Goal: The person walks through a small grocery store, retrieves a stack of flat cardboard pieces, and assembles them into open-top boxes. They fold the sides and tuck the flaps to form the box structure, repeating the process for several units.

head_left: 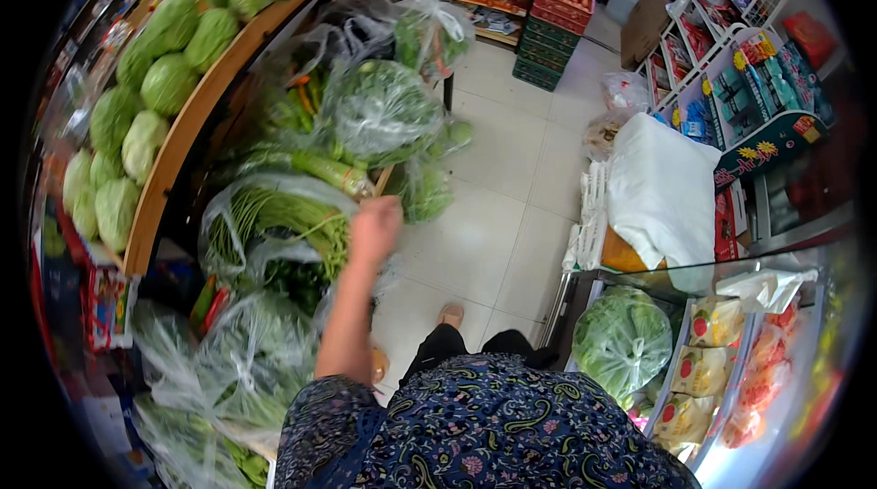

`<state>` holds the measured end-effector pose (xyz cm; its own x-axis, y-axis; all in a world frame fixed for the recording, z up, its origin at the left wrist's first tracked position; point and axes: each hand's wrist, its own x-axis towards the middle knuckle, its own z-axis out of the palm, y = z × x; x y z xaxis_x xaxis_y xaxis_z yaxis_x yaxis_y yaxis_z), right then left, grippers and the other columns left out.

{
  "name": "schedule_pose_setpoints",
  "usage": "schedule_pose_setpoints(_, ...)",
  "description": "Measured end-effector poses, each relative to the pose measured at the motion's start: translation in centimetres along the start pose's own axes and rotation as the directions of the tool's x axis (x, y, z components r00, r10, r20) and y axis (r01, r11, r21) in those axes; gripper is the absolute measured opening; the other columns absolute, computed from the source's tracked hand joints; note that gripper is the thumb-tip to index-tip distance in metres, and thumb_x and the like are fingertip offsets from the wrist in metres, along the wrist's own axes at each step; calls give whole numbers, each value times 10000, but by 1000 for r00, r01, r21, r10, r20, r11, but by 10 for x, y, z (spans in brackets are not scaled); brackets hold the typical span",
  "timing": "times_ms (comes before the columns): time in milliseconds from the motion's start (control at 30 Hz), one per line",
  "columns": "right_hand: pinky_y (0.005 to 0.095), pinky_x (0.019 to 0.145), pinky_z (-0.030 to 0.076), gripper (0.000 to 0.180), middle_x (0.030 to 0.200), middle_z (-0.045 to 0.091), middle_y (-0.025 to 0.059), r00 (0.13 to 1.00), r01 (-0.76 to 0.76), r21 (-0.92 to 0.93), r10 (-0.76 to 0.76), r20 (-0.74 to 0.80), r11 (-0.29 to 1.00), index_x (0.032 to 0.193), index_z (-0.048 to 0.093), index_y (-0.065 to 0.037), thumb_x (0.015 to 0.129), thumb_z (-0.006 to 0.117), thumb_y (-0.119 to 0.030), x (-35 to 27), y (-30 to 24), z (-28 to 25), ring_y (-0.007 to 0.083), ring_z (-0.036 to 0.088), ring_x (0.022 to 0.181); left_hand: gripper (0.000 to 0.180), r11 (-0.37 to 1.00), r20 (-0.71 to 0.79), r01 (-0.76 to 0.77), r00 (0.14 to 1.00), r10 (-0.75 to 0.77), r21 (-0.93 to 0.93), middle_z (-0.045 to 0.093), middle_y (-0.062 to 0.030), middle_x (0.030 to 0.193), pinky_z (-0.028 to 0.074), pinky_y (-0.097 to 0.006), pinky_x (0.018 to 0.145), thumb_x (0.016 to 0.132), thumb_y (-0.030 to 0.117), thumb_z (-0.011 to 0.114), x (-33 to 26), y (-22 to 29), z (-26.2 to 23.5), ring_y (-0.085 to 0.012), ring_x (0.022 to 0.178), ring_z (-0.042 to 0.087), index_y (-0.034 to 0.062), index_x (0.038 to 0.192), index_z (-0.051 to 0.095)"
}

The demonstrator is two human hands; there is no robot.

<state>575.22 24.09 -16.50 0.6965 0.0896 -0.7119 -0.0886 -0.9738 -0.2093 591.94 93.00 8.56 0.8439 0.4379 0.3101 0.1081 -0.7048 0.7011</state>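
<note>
Nearest the camera, the person's patterned blue top (pixel 493 425) filled the lower edge, and one bare forearm rose from it toward the vegetable display on the left. From its position this looked like the left hand (pixel 375 226), though that was a judgement. It was seen from the back, knuckles up, at the near end of a bagged bundle of pale green stalks (pixel 311 169); the fingers were hidden, so whether they were curled on the bag or merely resting against it could not be told. The right hand was out of view.

Just left of and below the hand lay a clear bag of long green beans (pixel 274 219), and nearer still were loose bags of leafy greens (pixel 237 361). To handle the stalks well, the grasp would probably need to take the bundle itself rather than the slack plastic, since the bags overlapped and one could drag on its neighbours.

Beyond the hand sat a knotted bag of dark greens (pixel 379 110), crowding that side. Farther left, pale cabbages (pixel 137 114) lined a wooden shelf (pixel 196 110). To the right, across the tiled floor (pixel 498 178), stood a glass-topped chiller (pixel 731 370) holding a wrapped cabbage and packets, and far back were stacked crates (pixel 553 27).
</note>
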Motion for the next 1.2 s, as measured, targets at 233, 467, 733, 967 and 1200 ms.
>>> schedule_pose_setpoints(233,442,754,528,266,871,683,195,991,-125,135,117,64,983,783,726,-84,756,544,-278,97,-14,-44,365,664,823,251,860,771,-439,443,458,-259,651,-116,938,507,-448,754,829,219,616,67,116,237,-327,881,628,108,1048,666)
schedule_pose_setpoints(467,465,768,525,286,943,680,212,991,29,-19,-26,133,999,815,721,-61,770,548,-283,305,-31,-123,376,659,860,299,818,947,-518,304,-98,251,644,-133,1089,511,-467,853,835,298,633,115,16,318,-323,1054,609,118,1073,632)
schedule_pose_setpoints(733,458,816,486,315,982,658,190,922,319,320,-214,-324,892,970,670,-38,848,533,-293,443,-188,-494,379,614,934,309,920,850,124,353,-391,372,680,-162,1065,498,-420,843,809,281,618,128,-142,317,-338,1006,637,101,1044,706)
schedule_pose_setpoints(967,462,817,496,279,946,664,189,942,242,-52,-247,-226,969,854,678,-25,853,487,-229,564,-142,-594,355,625,928,251,700,746,475,128,-654,533,694,-124,930,511,-405,685,814,270,594,222,-137,396,-281,806,648,93,953,704)
schedule_pose_setpoints(1200,454,839,507,299,976,678,184,987,-99,137,79,142,986,854,704,-50,852,496,-265,568,-84,-576,338,636,956,224,778,820,372,73,-568,506,694,-96,809,521,-395,539,837,237,539,475,-138,582,-224,608,647,88,880,701)
